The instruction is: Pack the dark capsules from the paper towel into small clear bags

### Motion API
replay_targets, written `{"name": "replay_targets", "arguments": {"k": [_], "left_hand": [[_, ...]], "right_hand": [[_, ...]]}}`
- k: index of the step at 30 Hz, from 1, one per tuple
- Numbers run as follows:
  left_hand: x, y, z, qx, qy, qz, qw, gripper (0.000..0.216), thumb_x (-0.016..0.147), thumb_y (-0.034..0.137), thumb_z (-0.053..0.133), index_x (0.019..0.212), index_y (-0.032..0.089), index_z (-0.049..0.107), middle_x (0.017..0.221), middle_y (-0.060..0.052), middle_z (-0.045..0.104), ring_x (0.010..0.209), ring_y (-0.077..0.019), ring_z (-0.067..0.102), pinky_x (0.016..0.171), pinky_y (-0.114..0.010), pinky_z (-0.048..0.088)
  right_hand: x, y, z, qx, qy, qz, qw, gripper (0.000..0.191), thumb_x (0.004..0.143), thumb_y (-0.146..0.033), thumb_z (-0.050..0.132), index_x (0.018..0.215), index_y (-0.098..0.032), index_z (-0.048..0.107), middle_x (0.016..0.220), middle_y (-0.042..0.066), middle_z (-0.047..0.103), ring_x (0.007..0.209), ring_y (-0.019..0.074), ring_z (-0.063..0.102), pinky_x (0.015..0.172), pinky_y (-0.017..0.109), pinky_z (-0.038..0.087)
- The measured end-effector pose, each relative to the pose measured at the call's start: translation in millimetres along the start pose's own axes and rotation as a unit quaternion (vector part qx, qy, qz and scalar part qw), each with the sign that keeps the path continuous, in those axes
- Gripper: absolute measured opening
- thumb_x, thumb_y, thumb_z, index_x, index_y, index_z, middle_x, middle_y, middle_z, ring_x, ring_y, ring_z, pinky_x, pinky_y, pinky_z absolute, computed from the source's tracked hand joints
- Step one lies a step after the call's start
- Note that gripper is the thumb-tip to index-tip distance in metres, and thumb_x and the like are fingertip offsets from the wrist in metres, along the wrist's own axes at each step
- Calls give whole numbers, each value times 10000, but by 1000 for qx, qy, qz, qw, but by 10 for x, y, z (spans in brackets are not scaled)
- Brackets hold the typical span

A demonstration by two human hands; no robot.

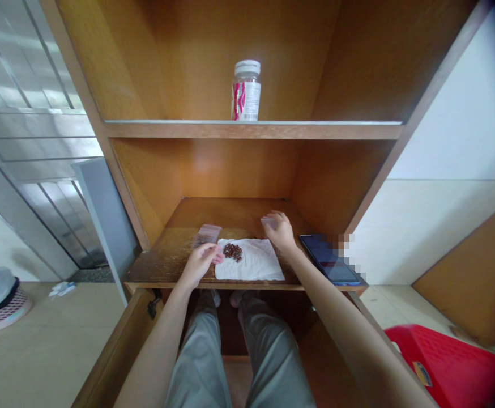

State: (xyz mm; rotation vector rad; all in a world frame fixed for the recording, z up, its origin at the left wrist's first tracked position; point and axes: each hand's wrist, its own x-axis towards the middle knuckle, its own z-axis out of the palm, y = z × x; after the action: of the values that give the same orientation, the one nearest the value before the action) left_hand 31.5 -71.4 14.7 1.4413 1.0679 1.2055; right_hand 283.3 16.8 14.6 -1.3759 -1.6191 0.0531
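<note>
Capsules (pixel 233 252) lie on a napkin (pixel 260 266), a plastic packet (pixel 207 235) left, a phone (pixel 330 259) right, a bottle (pixel 246 90) on the shelf (pixel 251 130) above.

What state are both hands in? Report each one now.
Left hand: curled beside the white paper tissue; cannot tell whether it holds anything.
Right hand: closed on a small clear plastic piece.

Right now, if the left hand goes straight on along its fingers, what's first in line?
Probably the dark capsules on the white tissue, just past the fingertips of the left hand. Depth is unclear, so the fingers may reach the tissue's edge first.
</note>
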Motion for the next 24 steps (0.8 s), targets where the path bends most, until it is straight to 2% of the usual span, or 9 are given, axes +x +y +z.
{"name": "replay_targets", "arguments": {"k": [2,5,8,12,17,24], "left_hand": [[0,3,0,2,-1,3,1000,315,757,401,535,883,113,568,739,-88,660,661,-169,627,658,-303,488],[-1,12,5,1,0,4,1000,310,753,401,540,868,116,572,730,-85,660,659,-169,627,656,-300,488],[0,18,12,-2,2,5,1000,302,750,399,545,854,117,571,726,-83,660,660,-165,626,655,-294,489],[4,-1,16,8,3,10,1000,303,757,403,535,858,119,569,724,-81,660,668,-163,626,661,-294,490],[10,-24,18,36,10,16,999,304,767,411,515,859,126,568,706,-71,657,664,-162,626,654,-290,492],[28,-65,40,67,14,31,997,277,760,394,517,830,133,576,694,-67,655,652,-163,627,628,-286,496]], "right_hand": [[-11,-126,49,97,11,4,995,252,683,-204,459,876,-151,613,949,101,607,894,207,549,812,352,424],[-75,-310,181,209,-48,73,974,232,670,-205,446,814,-155,621,815,65,641,744,176,583,707,308,456],[-159,-425,321,265,-99,128,951,223,666,-211,448,801,-157,618,730,36,643,680,160,586,651,284,458],[-225,-455,418,249,-111,148,951,210,676,-184,438,783,-153,616,733,40,648,714,151,591,693,278,454],[-279,-422,422,194,-130,131,963,223,671,-131,440,803,-151,619,852,62,658,807,152,597,775,276,438],[-362,-429,402,170,-121,106,972,240,677,-109,431,814,-157,622,868,59,659,817,144,597,793,263,436]]}}
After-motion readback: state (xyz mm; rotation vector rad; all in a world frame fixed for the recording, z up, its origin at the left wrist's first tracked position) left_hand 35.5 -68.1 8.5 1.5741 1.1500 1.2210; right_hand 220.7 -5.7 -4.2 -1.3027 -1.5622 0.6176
